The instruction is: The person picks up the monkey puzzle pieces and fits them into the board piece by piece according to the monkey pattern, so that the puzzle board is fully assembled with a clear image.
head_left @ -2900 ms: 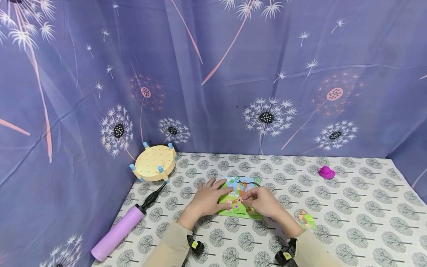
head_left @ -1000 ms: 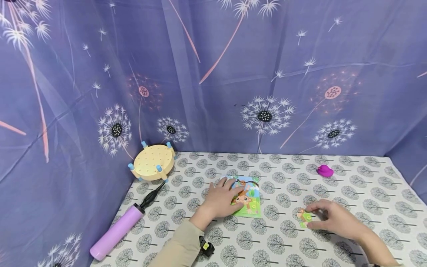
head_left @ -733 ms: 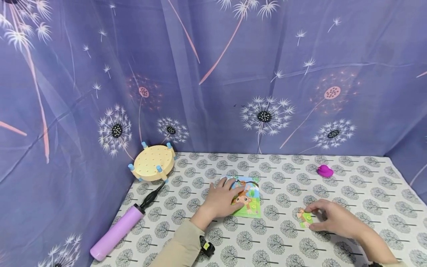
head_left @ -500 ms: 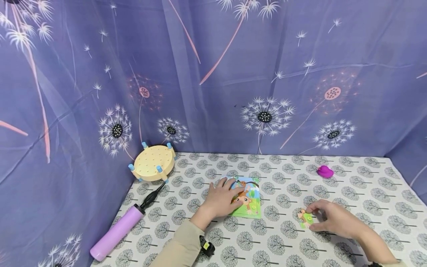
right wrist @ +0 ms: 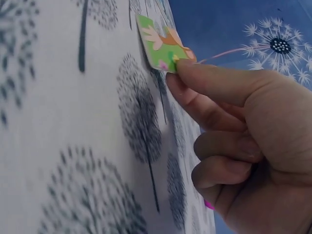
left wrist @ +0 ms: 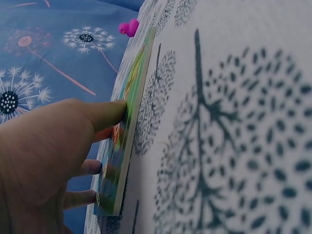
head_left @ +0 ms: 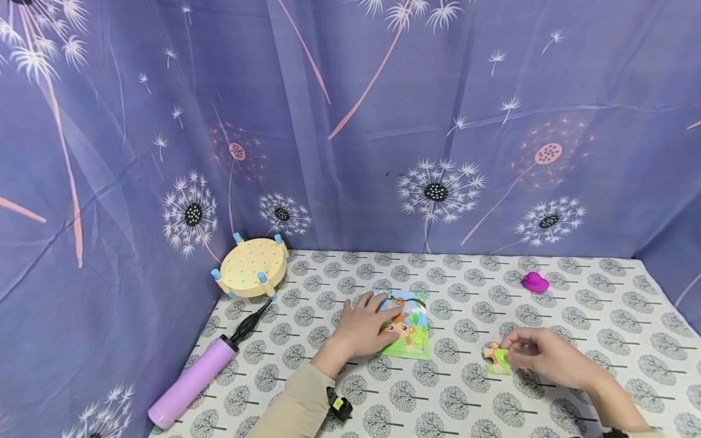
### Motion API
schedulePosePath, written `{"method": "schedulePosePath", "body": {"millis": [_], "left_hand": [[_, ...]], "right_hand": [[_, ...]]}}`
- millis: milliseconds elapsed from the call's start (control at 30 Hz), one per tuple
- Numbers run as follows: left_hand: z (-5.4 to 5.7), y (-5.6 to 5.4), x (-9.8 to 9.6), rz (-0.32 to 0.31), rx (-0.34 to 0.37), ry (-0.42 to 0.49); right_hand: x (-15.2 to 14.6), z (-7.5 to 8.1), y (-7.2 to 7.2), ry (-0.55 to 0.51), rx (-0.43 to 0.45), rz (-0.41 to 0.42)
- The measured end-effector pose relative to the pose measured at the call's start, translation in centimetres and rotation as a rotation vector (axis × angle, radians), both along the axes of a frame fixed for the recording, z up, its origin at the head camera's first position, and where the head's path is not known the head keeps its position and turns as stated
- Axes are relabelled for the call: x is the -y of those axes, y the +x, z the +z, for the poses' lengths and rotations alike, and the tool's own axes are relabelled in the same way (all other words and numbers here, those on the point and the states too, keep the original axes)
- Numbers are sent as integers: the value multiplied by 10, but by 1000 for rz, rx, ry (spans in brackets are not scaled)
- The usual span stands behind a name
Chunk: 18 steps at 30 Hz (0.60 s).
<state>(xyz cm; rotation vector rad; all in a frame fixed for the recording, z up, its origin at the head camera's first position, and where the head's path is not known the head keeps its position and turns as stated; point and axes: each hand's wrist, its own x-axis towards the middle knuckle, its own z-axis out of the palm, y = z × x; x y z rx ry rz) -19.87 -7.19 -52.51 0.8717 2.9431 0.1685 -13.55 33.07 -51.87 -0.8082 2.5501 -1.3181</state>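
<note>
A monkey jigsaw puzzle (head_left: 412,331) lies flat in its green-edged board near the middle of the table. Spread across its left part is my left hand (head_left: 362,326), fingers straight and thumb touching the picture, covering some of it. The left wrist view shows the thumb and fingertips on the board's face (left wrist: 117,168). To the right, my right hand (head_left: 553,356) pinches a puzzle piece (head_left: 497,359) between thumb and index finger. In the right wrist view that green and orange piece (right wrist: 165,46) is tilted off the cloth, with the other fingers curled in.
A purple rubber duck (head_left: 535,281) sits at the back right. On the left lie a lilac hand pump (head_left: 194,382) with a black nozzle and a yellow round stool-like piece (head_left: 254,267) with blue-tipped pegs. A blue dandelion curtain (head_left: 356,182) borders the patterned tablecloth (head_left: 449,401).
My right hand has gone from the puzzle to the loose piece at the right, now pinching it and turning it slightly. My left hand shifted a little right and stays on the puzzle.
</note>
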Motion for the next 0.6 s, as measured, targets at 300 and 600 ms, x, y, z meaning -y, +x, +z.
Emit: {"method": "schedulePosePath", "body": {"millis": [300,600], "left_hand": [[0,1,1,-9,-8,-9],[3,3,0,-1,3,4]], "right_hand": [[39,-4,-12,-70,50,-107],[94,1,-25,-42,116,-187]]}}
